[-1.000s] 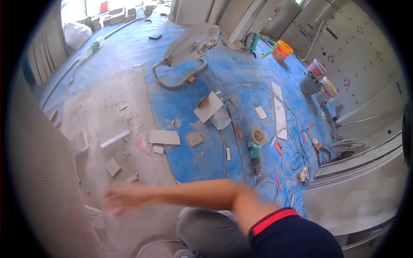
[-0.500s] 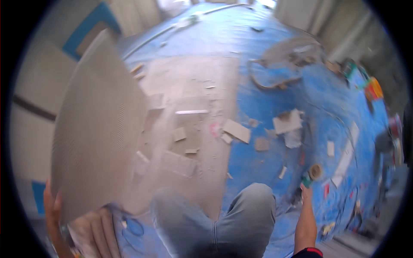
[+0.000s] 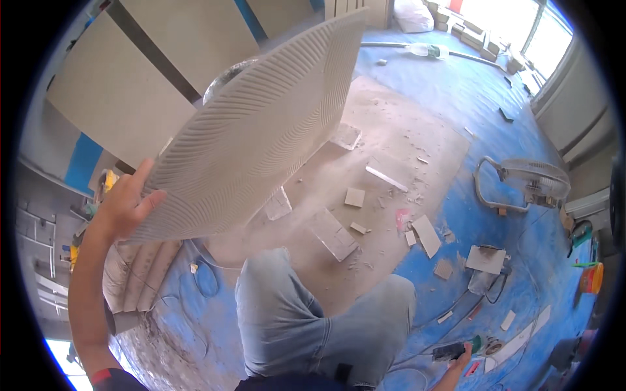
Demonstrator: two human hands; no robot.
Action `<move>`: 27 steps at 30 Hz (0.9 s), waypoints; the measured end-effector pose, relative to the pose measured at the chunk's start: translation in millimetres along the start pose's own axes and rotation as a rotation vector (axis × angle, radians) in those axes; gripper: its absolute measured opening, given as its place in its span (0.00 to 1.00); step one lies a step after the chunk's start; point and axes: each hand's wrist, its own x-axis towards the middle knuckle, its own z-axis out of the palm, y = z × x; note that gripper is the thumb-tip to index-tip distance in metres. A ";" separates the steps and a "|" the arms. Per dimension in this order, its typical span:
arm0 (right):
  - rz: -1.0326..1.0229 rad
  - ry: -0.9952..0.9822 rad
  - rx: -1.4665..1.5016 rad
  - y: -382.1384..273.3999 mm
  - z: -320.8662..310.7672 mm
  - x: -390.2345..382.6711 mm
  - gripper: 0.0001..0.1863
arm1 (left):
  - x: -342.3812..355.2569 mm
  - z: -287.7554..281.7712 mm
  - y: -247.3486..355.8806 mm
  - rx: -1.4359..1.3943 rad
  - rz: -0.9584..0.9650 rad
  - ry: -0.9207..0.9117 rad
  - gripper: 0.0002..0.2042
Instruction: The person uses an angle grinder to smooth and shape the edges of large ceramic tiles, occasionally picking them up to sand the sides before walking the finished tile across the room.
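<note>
Left hand point(image 3: 128, 201): clasped on edge of large ridged panel point(image 3: 261, 133); likely heavy, stiff, brittle; best held by opposite edges. Right hand point(image 3: 458, 366): at green-black grinder point(image 3: 448, 352), grip unclear.

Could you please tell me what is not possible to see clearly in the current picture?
All in the head view:
Ridged tile: its back faces away from the camera.
Left hand: some fingertips are hidden behind the tile's edge.
Right hand: its grip by the angle grinder is too small; the lower edge cuts off the forearm.
</note>
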 end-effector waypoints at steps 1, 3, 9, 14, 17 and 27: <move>-0.009 0.005 -0.013 -8.2 4.5 -8.4 0.17 | 0.1 0.6 -2.3 -0.014 -0.002 -0.008 0.27; -0.046 -0.016 0.063 -56.7 49.1 -54.7 0.17 | 1.8 0.1 1.9 -0.004 -0.011 -0.089 0.29; -0.201 -0.084 0.157 -171.0 131.2 -164.6 0.26 | 18.9 -15.4 -13.3 -0.081 0.137 -0.194 0.27; -0.121 -0.160 0.166 -200.1 188.5 -255.1 0.28 | 38.1 -24.2 -12.9 -0.349 0.147 -0.411 0.26; -0.309 -0.451 0.315 -182.7 245.6 -280.1 0.33 | 38.8 -21.5 -23.7 -0.316 0.336 -0.291 0.25; 0.156 -0.816 0.533 -186.9 353.1 -338.4 0.39 | 28.3 -16.0 -12.9 -0.327 0.431 -0.237 0.24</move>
